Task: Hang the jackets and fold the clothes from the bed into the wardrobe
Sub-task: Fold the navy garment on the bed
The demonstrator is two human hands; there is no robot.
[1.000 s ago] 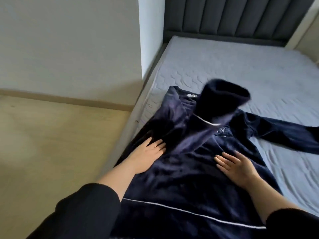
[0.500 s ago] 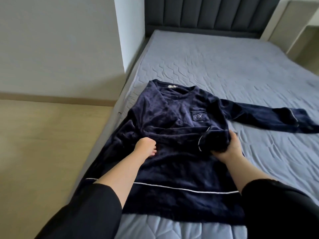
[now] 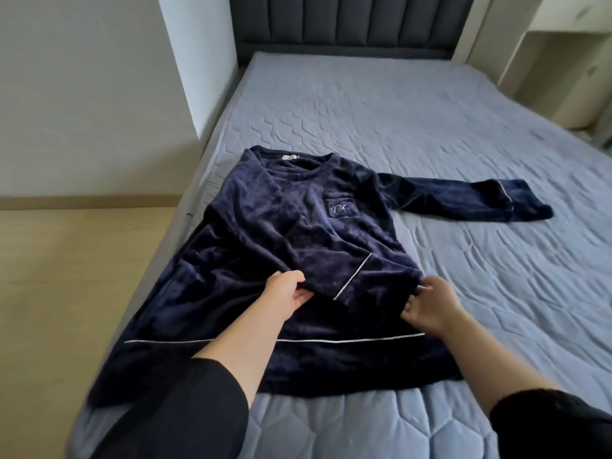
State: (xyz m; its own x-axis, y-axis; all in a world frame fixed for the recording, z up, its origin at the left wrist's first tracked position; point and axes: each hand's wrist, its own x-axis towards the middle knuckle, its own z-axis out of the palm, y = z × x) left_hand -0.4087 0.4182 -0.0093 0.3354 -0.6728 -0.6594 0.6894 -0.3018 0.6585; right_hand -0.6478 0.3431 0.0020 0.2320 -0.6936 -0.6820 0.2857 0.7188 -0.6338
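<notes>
- Navy velvet top [image 3: 298,233] is lying front-up on the bed [image 3: 430,134], near its left edge, collar toward the headboard [image 3: 347,24]; folding is, by my judgement, only just starting.
- Its one sleeve [image 3: 457,200] is lying stretched out flat on the mattress to the right, not yet folded in.
- Its other sleeve, ending in a white-piped cuff [image 3: 361,276], is lying folded across the chest.
- The left hand [image 3: 288,293] is pinching the near edge of that folded sleeve, fingers curled under the fabric.
- The right hand [image 3: 430,306] is gripping the cloth at the cuff's end, fingers bent into it.
- Left to do, as I am judging it: the outstretched sleeve, the body fold, then carrying the top to the wardrobe, which is not showing here; no jackets are showing either.
</notes>
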